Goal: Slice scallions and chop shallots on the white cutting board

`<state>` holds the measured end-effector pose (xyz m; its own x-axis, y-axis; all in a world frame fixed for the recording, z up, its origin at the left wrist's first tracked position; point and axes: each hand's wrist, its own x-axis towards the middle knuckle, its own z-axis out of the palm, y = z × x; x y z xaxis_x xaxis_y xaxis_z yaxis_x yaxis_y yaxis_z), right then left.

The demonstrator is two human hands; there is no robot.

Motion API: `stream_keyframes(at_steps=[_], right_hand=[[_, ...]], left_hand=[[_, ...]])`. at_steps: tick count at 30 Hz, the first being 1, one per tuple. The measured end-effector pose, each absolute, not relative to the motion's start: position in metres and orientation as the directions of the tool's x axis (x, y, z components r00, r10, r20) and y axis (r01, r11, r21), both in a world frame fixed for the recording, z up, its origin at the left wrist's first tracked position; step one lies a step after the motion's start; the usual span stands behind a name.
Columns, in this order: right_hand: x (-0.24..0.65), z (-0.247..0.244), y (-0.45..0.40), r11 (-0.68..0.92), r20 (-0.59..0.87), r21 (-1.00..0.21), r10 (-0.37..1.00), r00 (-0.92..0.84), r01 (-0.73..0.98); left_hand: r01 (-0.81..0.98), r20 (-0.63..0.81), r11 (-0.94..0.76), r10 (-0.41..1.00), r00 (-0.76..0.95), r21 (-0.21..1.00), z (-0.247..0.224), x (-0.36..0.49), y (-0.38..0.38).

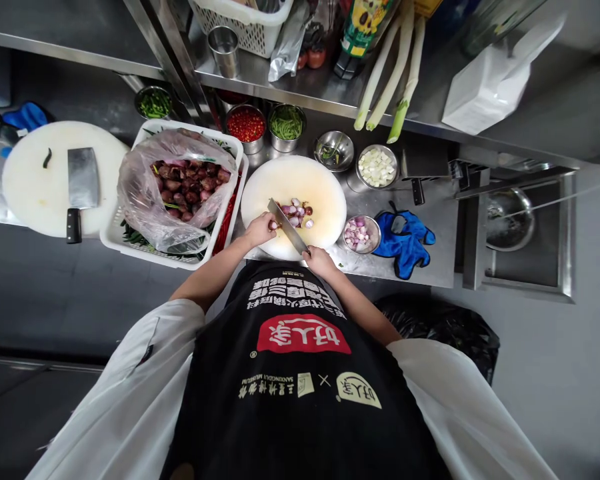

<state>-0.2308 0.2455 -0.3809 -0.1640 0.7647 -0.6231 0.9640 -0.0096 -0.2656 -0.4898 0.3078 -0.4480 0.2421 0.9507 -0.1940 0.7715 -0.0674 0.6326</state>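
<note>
My right hand (322,261) grips the handle of a kitchen knife (291,230), whose broad blade lies slantwise over the round white cutting board (325,193). At the left side of the blade, my left hand (260,230) is closed with its fingertips on a shallot (273,226). Several peeled and purple-skinned shallots (296,212) lie together on the board, just beyond the blade. To the right of the board stands a metal bowl of peeled shallots (359,235).
Left stands a white basket (111,235) holding a plastic bag of unpeeled shallots (190,187). A cleaver (83,180) rests on another board (25,180). Behind are containers of chopped red chillies (246,125) and white pieces (377,167). Blue gloves (405,243) lie right; a shelf (280,90) overhangs the back.
</note>
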Motion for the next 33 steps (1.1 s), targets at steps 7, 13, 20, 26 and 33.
stream_keyframes(at_steps=[7,13,20,26,33], right_hand=[[-0.227,-0.387,0.247,-0.035,-0.615,-0.288,0.773,-0.157,0.957],[-0.233,-0.379,0.245,-0.005,-0.626,-0.255,0.763,-0.161,0.967],[-0.235,-0.368,0.243,0.023,-0.622,-0.241,0.763,-0.173,0.970],[-0.227,-0.363,0.238,0.047,-0.614,-0.232,0.768,-0.183,0.972],[-0.231,-0.355,0.232,0.059,-0.592,-0.205,0.787,-0.172,0.977]], left_hand=[[0.697,-0.068,-0.143,0.961,0.267,0.703,-0.463,-0.495,0.302],[0.755,-0.057,-0.155,0.967,0.247,0.637,-0.473,-0.484,0.291],[0.776,-0.088,-0.118,0.972,0.218,0.620,-0.477,-0.476,0.288],[0.745,-0.029,-0.187,0.963,0.267,0.641,-0.481,-0.481,0.285],[0.775,-0.075,-0.194,0.952,0.296,0.601,-0.471,-0.481,0.285]])
